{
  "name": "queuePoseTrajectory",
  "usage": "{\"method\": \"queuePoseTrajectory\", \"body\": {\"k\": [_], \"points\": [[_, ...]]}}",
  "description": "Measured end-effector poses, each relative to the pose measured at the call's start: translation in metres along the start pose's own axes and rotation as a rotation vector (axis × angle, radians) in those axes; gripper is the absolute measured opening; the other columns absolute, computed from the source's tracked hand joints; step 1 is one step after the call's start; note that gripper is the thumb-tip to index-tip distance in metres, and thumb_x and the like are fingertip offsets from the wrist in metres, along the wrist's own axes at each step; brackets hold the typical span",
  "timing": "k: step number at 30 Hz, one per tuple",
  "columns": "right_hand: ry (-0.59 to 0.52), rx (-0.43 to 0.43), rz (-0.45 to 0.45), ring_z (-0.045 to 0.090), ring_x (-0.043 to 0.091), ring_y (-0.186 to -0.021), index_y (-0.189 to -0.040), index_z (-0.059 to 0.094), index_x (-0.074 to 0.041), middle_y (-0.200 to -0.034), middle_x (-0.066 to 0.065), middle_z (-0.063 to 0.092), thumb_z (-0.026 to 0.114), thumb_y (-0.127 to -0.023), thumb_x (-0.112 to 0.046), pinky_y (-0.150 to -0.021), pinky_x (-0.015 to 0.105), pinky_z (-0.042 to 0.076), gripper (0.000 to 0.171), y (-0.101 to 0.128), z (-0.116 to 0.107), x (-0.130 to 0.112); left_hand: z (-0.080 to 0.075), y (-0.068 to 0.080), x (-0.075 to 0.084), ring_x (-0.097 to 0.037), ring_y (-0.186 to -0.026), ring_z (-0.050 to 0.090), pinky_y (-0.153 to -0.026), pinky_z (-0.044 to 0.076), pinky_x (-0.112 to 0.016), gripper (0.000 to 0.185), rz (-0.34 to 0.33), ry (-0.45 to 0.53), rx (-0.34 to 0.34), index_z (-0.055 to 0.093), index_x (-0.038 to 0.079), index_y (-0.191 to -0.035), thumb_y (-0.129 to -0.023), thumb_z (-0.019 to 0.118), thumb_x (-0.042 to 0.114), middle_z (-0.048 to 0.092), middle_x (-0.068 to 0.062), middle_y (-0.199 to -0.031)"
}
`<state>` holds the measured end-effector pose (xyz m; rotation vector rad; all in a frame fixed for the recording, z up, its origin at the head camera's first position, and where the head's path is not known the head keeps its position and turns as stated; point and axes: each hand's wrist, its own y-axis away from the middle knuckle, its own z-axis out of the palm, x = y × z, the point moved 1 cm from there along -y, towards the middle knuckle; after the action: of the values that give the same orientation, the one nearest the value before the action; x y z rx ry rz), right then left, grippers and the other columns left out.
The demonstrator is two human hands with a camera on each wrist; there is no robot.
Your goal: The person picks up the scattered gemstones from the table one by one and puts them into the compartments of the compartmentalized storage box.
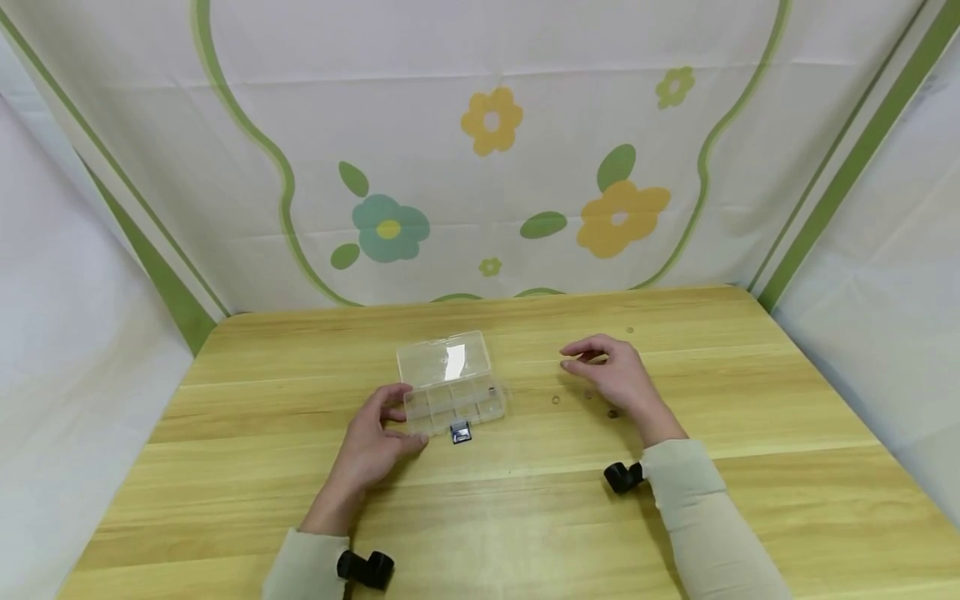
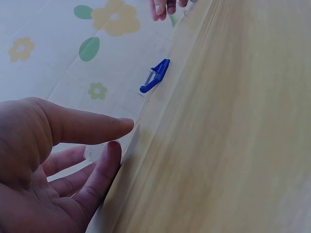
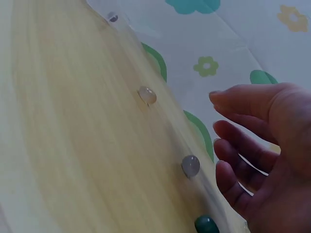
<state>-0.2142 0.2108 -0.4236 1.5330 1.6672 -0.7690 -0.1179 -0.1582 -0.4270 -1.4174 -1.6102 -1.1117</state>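
A clear plastic box (image 1: 452,385) with small compartments sits on the wooden table (image 1: 750,433), a little left of the middle, with its lid open and tipped back toward the flowered cloth (image 1: 487,167) that hangs behind the table. A blue clasp (image 1: 460,432) hangs at the front edge of the box. The left hand (image 1: 378,442) rests on the table at the near left corner of the box, its thumb and fingers loosely spread and touching the box there; the left wrist view shows the thumb straight and the fingers relaxed against the clear corner, with the clasp (image 2: 155,76) further along the edge. The right hand (image 1: 611,373) is held just above the table to the right of the box and apart from it, fingers gently curved and holding nothing. Several small beads lie on the table near this hand; the right wrist view shows a pale bead (image 3: 147,95), a greyish bead (image 3: 191,165) and a dark green bead (image 3: 206,224) in a loose line just beside the fingers (image 3: 238,145).
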Motion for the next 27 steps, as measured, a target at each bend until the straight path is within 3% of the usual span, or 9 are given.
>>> {"method": "queuePoseTrajectory", "body": {"k": [14,27], "points": [[0.062,-0.134,-0.036,0.063,0.025,-0.102,-0.12,0.079,-0.02,-0.122,0.008,0.071,0.085,-0.093,-0.04,-0.079,0.035,0.055,0.034,-0.0018,-0.0013,0.0053,-0.0041,-0.0011,-0.0009,-0.029,-0.107,0.063,-0.08,0.055,-0.022,0.079,-0.006,-0.003,-0.001,0.054,0.006,-0.151,-0.081,0.088,-0.006,0.059,-0.021,-0.14],[0.173,-0.189,-0.128,0.06,0.026,-0.117,-0.113,0.081,-0.026,-0.133,0.001,0.068,0.092,-0.086,-0.037,-0.1,0.043,0.049,0.031,0.0022,-0.0019,0.0036,-0.001,-0.0037,-0.0013,-0.031,-0.112,0.062,-0.079,0.055,-0.021,0.076,0.008,-0.006,0.005,0.055,0.005,-0.149,-0.081,0.086,-0.008,0.06,-0.02,-0.14]]}}
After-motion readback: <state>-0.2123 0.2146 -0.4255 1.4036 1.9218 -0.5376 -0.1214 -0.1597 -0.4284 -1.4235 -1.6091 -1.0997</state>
